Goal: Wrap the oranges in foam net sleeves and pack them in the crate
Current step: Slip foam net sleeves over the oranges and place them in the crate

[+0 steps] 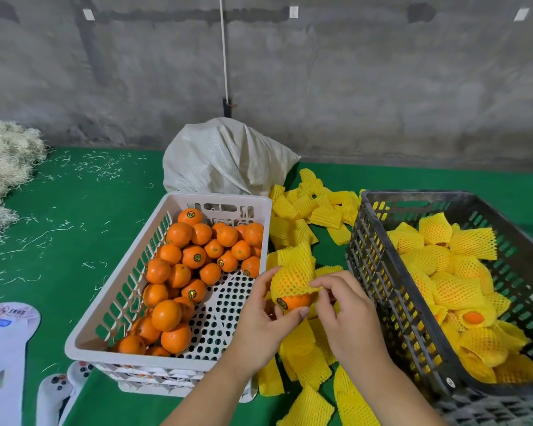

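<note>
On the green tabletop (74,210), a white crate (130,348) holds loose bare oranges (179,262); a dark crate (391,302) holds sleeved oranges (456,290); between them the left hand (259,327) grips one orange (294,302) from below; the right hand (348,315) pinches the yellow foam net sleeve (293,272) half over it; spare sleeves (308,207) lie around.

Orange fruit (293,301), yellow net sleeve (293,276), white basket (179,362), black crate (379,272), green floor (74,210).

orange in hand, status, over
Left hand and right hand both gripping orange, sleeve half on. Dark crate beside, path clear.
</note>
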{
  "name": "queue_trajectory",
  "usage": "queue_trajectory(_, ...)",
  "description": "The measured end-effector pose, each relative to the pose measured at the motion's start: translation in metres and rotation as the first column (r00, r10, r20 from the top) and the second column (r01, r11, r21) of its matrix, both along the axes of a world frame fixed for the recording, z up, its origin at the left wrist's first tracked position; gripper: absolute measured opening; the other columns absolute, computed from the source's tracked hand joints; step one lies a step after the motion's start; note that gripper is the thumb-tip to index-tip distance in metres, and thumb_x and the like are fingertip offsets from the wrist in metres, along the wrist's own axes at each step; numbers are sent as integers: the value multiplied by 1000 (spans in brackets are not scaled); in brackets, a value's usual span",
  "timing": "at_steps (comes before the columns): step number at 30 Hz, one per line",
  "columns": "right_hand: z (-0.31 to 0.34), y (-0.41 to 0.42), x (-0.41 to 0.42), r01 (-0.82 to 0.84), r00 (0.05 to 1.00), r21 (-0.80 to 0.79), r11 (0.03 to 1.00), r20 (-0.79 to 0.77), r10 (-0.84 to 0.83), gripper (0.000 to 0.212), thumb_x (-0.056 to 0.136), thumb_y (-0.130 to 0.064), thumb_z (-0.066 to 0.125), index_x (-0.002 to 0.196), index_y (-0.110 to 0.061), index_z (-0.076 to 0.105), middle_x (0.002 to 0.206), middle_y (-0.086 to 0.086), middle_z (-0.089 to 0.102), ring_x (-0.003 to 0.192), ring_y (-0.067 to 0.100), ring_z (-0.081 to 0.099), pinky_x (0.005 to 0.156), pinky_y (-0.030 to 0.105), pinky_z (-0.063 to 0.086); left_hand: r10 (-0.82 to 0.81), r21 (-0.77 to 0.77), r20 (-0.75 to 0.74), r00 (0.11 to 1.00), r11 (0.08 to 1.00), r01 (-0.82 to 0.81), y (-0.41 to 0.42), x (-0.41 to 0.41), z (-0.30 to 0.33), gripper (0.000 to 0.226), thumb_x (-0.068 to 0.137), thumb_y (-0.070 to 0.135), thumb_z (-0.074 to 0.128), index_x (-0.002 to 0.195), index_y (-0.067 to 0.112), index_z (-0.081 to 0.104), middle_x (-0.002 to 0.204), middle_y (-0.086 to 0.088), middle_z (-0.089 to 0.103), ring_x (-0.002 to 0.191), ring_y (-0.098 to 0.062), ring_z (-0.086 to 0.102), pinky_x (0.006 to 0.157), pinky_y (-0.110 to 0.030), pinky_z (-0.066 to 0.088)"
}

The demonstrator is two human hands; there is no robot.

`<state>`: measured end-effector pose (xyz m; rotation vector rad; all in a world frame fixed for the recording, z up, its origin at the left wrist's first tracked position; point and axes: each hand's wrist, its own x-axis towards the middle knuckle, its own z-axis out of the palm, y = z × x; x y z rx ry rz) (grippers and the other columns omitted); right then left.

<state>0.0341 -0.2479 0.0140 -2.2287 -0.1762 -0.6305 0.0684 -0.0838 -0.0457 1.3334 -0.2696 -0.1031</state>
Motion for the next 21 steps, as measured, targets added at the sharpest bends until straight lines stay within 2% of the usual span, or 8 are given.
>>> queue_trajectory(4,-1,17,-12,-76,990,-79,994,114,85,16,92,-9,60,102,-10,72,102,-3,62,96,16,62,76,40,57,118,-3,14,993,993,-118,0,-3,6,66,84,16,86,137,26,48,109,-4,72,86,-12,68,73,-22,54)
queue_trajectory(6,-3,17,-12,-84,986,-81,993,137,94,17,92,-10,62,107,-10,72,107,-3,61,100,17,61,79,40,57,128,20,3,992,992,-128,1,-5,8,62,84,28,87,134,28,50,109,-2,71,88,-14,68,74,-26,55)
queue_trajectory(9,-4,8,-8,-96,995,-6,995,14,96,35,98,-26,65,132,-18,63,132,-7,50,121,12,54,94,32,54,101,38,-31,994,994,-100,3,-7,9,52,86,54,83,127,35,58,114,-3,71,103,-20,70,84,-32,57)
queue_trajectory(12,-6,-1,-5,-166,984,3,986,-71,166,49,97,-36,59,144,-23,56,135,-12,51,119,3,53,92,25,53,65,0,-59,996,998,-65,6,-7,8,51,90,51,80,133,33,58,123,-9,69,115,-28,67,95,-37,57)
queue_trajectory(14,-9,-4,-2,-138,990,-61,989,8,139,39,100,-23,56,138,-16,63,124,-8,60,108,5,60,84,30,56,36,-9,-61,997,999,-36,8,-5,6,59,93,45,80,142,33,51,131,-9,68,120,-30,67,98,-38,57)
queue_trajectory(17,-13,-6,2,9,989,-119,993,148,8,23,97,-1,61,117,-6,72,108,1,67,94,16,66,74,33,57,17,15,-43,999,1000,-16,8,-2,6,69,94,42,79,152,32,44,139,-7,64,125,-28,65,101,-40,57)
queue_trajectory(19,-16,-1,-1,49,979,-133,990,201,-21,19,92,-2,60,106,-4,73,102,3,67,89,19,66,70,31,56,38,3,-39,998,999,-38,7,-1,7,61,93,40,80,146,29,51,134,-6,67,120,-24,67,95,-38,58)
queue_trajectory(21,-19,10,-9,8,978,-141,990,208,22,19,94,-10,54,104,-6,71,101,1,64,89,18,64,69,32,56,87,-14,-52,995,996,-88,7,0,6,46,93,31,78,135,30,59,116,-5,71,100,-20,68,82,-31,58)
